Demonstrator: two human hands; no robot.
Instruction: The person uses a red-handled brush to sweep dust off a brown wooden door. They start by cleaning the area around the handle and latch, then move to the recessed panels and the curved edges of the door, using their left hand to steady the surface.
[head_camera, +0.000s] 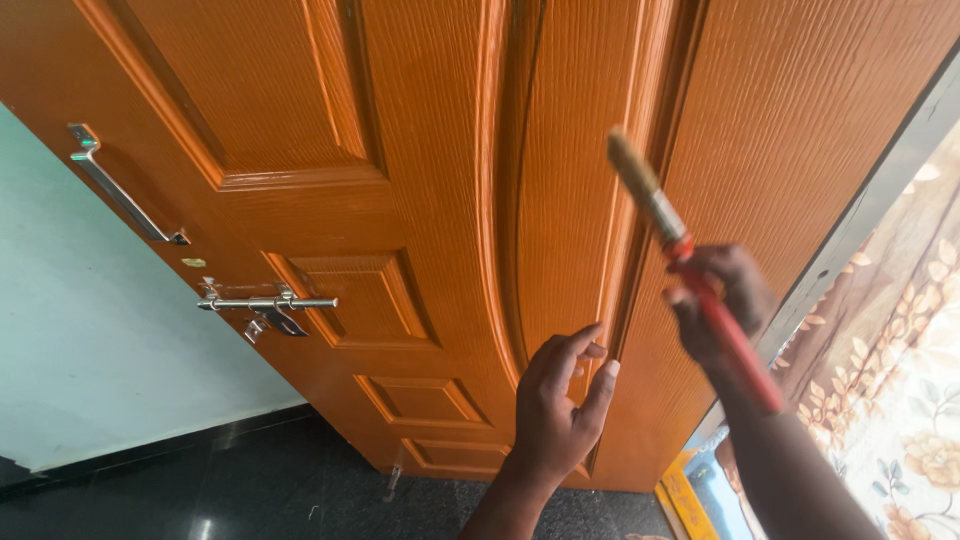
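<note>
the right hand (722, 300) grips a red-handled brush (690, 260), bristles raised toward the door (560, 200); the left hand (560, 400), open and holding nothing, rests fingertips on the door's moulding.

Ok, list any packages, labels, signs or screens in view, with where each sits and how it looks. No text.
Package: the one such thing, on the floor at the bottom right, by the foot of the orange door and under the right hand's forearm. Flat-sided, yellow and blue with red marks, only partly in view.
No labels, signs or screens show.
</note>
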